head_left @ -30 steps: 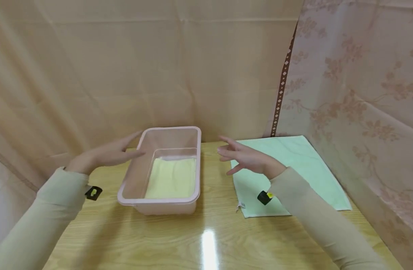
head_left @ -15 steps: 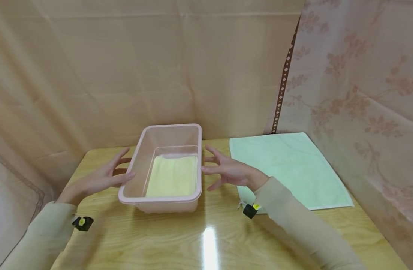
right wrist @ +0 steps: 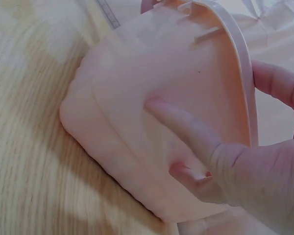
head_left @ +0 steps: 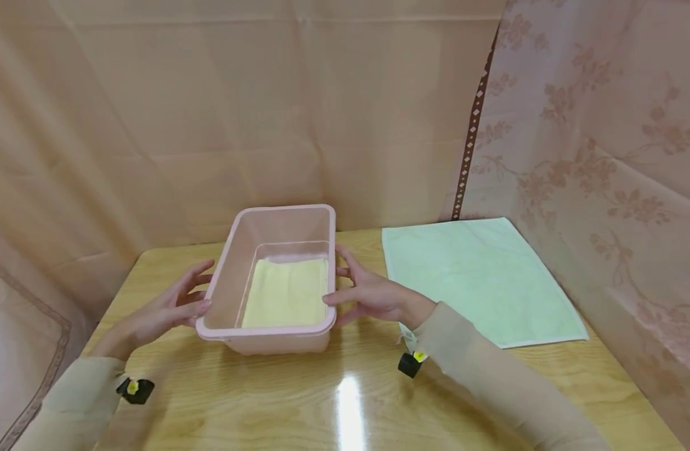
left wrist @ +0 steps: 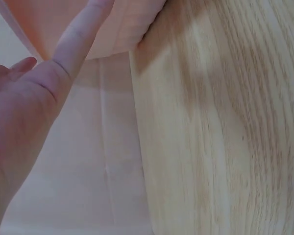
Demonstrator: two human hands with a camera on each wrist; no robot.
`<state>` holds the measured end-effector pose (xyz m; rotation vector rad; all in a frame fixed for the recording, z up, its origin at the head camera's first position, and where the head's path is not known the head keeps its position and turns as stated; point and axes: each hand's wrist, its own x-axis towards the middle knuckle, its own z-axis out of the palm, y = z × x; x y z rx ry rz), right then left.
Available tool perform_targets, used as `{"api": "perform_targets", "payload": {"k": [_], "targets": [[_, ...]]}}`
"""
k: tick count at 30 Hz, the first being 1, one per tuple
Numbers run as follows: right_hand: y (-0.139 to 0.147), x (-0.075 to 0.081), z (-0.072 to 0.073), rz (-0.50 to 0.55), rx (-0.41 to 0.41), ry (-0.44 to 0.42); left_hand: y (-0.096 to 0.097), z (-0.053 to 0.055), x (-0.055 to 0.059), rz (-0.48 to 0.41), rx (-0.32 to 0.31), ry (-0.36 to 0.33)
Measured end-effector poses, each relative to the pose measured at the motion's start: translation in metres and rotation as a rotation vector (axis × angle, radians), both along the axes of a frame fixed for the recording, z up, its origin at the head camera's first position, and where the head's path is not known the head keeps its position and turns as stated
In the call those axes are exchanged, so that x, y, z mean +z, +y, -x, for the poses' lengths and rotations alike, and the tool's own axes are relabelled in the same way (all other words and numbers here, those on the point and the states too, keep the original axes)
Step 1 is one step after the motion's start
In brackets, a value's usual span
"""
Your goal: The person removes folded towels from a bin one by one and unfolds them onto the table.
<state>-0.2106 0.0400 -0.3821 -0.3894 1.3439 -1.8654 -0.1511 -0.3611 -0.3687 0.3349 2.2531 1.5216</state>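
A pink plastic basin (head_left: 272,344) stands on the wooden table, with a folded pale yellow cloth (head_left: 288,294) flat on its bottom. My left hand (head_left: 167,307) holds the basin's left side, thumb at the rim and fingers against the outer wall. In the left wrist view, a finger of that hand (left wrist: 39,88) reaches along the basin's wall (left wrist: 122,29). On the opposite side my right hand (head_left: 373,297) grips the rim. The right wrist view shows its thumb over the rim and fingertips (right wrist: 159,105) pressed on the outer wall.
A light green towel (head_left: 480,282) lies spread on the table to the right, a small tag at its near left corner. Beige curtain (head_left: 300,113) hangs close behind the table (head_left: 255,401), and a floral one (head_left: 615,188) closes off the right side.
Both hands have come down, the right one moving left off the towel, and they now hold the basin's two sides. The basin has stayed in about the same place.
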Motion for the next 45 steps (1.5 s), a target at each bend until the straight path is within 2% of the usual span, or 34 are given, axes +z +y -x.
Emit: {"api": "perform_targets", "payload": {"k": [4, 11, 21, 26, 32, 37, 45], "targets": [[-0.005, -0.003, 0.001, 0.014, -0.004, 0.014, 0.001, -0.001, -0.002, -0.047, -0.018, 0.003], [-0.011, -0.003, -0.003, 0.010, -0.016, 0.060, -0.001, -0.004, -0.003, -0.070, -0.012, 0.019], [-0.010, -0.005, -0.004, -0.007, -0.036, 0.080, -0.002, -0.002, -0.003, -0.111, -0.024, 0.017], [-0.011, -0.006, -0.003, -0.014, -0.042, 0.092, -0.003, 0.000, -0.003, -0.104, -0.022, 0.011], [-0.013, -0.007, -0.003, -0.006, -0.044, 0.084, -0.005, 0.000, -0.002, -0.045, 0.013, -0.019], [-0.017, -0.007, -0.004, -0.011, -0.050, 0.084, -0.009, -0.002, -0.002, -0.005, 0.024, -0.017], [-0.027, -0.010, -0.005, 0.000, -0.047, 0.082, -0.016, -0.005, -0.005, -0.063, 0.017, -0.023]]}}
